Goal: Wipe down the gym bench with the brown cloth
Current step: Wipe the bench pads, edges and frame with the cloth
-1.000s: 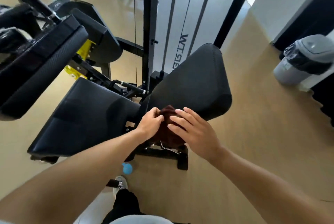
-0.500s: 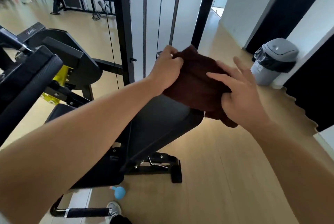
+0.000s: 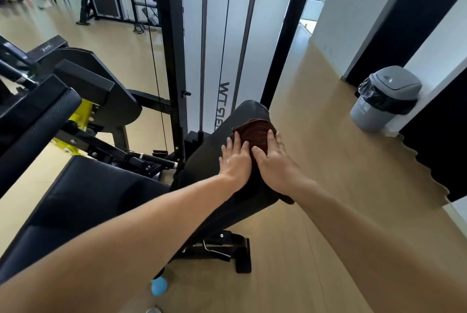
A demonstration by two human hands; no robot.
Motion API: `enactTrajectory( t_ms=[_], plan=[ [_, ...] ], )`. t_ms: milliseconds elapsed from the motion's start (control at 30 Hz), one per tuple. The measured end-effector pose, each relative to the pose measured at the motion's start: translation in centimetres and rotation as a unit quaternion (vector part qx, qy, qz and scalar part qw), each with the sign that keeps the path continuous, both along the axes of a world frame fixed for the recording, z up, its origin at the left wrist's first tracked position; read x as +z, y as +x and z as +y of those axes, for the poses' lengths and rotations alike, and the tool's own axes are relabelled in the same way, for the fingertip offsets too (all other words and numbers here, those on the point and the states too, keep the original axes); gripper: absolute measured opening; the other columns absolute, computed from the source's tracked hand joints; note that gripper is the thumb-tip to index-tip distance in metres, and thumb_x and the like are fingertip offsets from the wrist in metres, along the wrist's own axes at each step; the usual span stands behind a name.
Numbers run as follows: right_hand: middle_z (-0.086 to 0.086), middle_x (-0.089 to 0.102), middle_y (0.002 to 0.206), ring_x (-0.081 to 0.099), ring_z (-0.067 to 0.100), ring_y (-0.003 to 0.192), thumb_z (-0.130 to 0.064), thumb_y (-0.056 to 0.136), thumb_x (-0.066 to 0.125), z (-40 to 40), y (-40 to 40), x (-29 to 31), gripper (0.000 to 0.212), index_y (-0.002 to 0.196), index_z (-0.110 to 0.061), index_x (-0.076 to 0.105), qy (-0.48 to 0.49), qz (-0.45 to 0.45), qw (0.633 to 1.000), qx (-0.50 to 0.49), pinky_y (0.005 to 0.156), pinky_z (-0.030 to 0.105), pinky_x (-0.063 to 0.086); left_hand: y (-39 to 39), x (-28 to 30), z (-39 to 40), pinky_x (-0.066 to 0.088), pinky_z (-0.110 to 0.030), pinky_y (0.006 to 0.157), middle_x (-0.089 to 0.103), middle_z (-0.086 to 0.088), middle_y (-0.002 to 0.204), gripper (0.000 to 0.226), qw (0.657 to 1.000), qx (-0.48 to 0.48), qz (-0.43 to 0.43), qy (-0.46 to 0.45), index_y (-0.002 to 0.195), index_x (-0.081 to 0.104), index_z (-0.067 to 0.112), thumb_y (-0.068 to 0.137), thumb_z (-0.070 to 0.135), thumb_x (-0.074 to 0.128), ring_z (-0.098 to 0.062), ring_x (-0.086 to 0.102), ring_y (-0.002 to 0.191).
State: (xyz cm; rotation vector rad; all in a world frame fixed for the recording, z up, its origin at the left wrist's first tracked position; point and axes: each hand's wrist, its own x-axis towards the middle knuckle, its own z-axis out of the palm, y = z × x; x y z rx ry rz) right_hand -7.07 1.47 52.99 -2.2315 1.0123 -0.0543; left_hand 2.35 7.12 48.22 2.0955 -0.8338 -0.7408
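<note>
Both hands, left hand [image 3: 236, 161] and right hand [image 3: 274, 163], press flat and spread on the brown cloth [image 3: 255, 132], high on the bench backrest [image 3: 202, 168]. Wiping is underway; next likely a firm downward drag.

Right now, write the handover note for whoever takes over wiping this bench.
Left hand: flat, fingers spread, pressing the brown cloth on the backrest pad.
Right hand: flat on the cloth beside it.
Cloth lies near the top of the inclined backrest, one corner hanging off the right edge.
Done: cloth placed for a stroke; how much is wiped cannot be told.
Left: likely the rest of the backrest and the seat pad.
</note>
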Motion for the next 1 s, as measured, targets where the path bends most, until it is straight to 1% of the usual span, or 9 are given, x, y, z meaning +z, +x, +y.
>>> enactTrajectory(
  t_ms=[100, 300, 400, 533, 633, 700, 800, 933, 1000],
  plan=[
    [0.004, -0.013, 0.171, -0.008, 0.024, 0.158, -0.041, 0.107, 0.032, -2.0, 2.9, 0.5, 0.072, 0.162, -0.019, -0.007, -0.007, 0.021, 1.0, 0.012, 0.127, 0.04, -0.001, 2.1, 0.3, -2.0, -0.008, -0.049, 0.123, -0.009, -0.003, 0.168, 0.052, 0.996, 0.038, 0.068, -0.04, 0.159, 0.005, 0.02, 0.11, 0.028, 0.014, -0.027, -0.014, 0.154],
    [0.002, -0.016, 0.17, -0.011, 0.025, 0.157, -0.035, 0.106, 0.036, -5.7, 7.8, 1.0, 0.074, 0.162, -0.019, -0.01, -0.014, 0.056, 0.998, 0.011, 0.126, 0.042, -0.003, 6.5, -0.6, -5.8, -0.008, -0.047, 0.124, -0.007, 0.002, 0.168, 0.053, 0.995, 0.055, 0.075, -0.021, 0.159, 0.001, 0.028, 0.109, 0.033, 0.015, -0.022, -0.013, 0.154],
    [0.009, -0.011, 0.171, -0.008, 0.026, 0.157, -0.028, 0.107, 0.035, -7.6, 10.4, 1.4, 0.071, 0.162, -0.009, -0.006, -0.042, 0.082, 0.995, 0.033, 0.125, 0.039, -0.004, 9.1, -1.0, -8.0, -0.008, -0.046, 0.124, -0.004, 0.003, 0.168, 0.054, 0.994, 0.066, 0.083, -0.025, 0.159, 0.002, 0.029, 0.108, 0.035, 0.016, -0.02, -0.011, 0.154],
    [0.016, 0.022, 0.165, 0.02, 0.032, 0.153, -0.027, 0.103, 0.042, -10.7, 13.9, 1.6, 0.064, 0.16, -0.008, 0.019, -0.029, 0.103, 0.994, 0.019, 0.125, 0.044, 0.017, 12.2, -1.7, -10.8, -0.008, -0.046, 0.124, 0.006, 0.002, 0.168, 0.052, 0.995, 0.063, 0.072, -0.035, 0.159, 0.016, 0.028, 0.107, 0.036, 0.016, -0.02, -0.006, 0.155],
    [0.012, 0.055, 0.138, 0.054, 0.031, 0.125, -0.033, 0.097, 0.046, -12.9, 16.5, 1.7, 0.048, 0.139, -0.01, 0.051, -0.008, 0.133, 0.991, -0.006, 0.1, 0.038, 0.043, 14.3, -2.0, -12.2, 0.002, -0.045, 0.124, 0.027, -0.004, 0.163, 0.052, 0.997, 0.039, 0.057, -0.019, 0.152, 0.035, 0.023, 0.106, 0.033, 0.014, -0.024, 0.011, 0.154],
    [0.011, 0.066, 0.12, 0.062, 0.028, 0.108, -0.04, 0.096, 0.05, -13.6, 17.4, 1.8, 0.041, 0.12, -0.01, 0.065, -0.007, 0.14, 0.99, -0.002, 0.084, 0.034, 0.045, 15.0, -2.0, -12.4, 0.019, -0.044, 0.121, 0.043, -0.01, 0.153, 0.051, 0.997, 0.029, 0.063, -0.018, 0.146, 0.044, 0.019, 0.105, 0.03, 0.016, -0.028, 0.033, 0.145],
    [0.004, 0.071, 0.11, 0.067, 0.025, 0.103, -0.063, 0.089, 0.055, -13.2, 17.2, 1.6, 0.054, 0.109, -0.017, 0.072, -0.01, 0.118, 0.993, -0.008, 0.093, 0.039, 0.053, 14.8, -1.9, -11.7, 0.032, -0.046, 0.114, 0.053, -0.013, 0.143, 0.05, 0.996, 0.05, 0.069, -0.02, 0.139, 0.051, 0.014, 0.102, 0.025, 0.019, -0.032, 0.044, 0.136],
    [0.002, 0.069, 0.12, 0.063, 0.026, 0.114, -0.048, 0.098, 0.047, -11.6, 15.4, 1.6, 0.036, 0.118, -0.029, 0.069, -0.021, 0.073, 0.997, -0.004, 0.103, 0.046, 0.048, 12.9, -1.2, -10.0, 0.022, -0.042, 0.121, 0.037, -0.011, 0.157, 0.05, 0.992, 0.077, 0.089, -0.043, 0.151, 0.035, 0.01, 0.105, 0.018, 0.016, -0.031, 0.026, 0.149],
    [-0.001, 0.066, 0.128, 0.06, 0.025, 0.12, -0.042, 0.1, 0.043, -10.9, 14.5, 1.9, 0.038, 0.131, -0.034, 0.062, -0.042, 0.059, 0.997, 0.002, 0.106, 0.046, 0.045, 12.1, -0.5, -8.9, 0.028, -0.043, 0.117, 0.036, -0.005, 0.159, 0.051, 0.994, 0.066, 0.068, -0.052, 0.155, 0.029, 0.022, 0.106, 0.03, 0.018, -0.029, 0.034, 0.146]
  ],
)
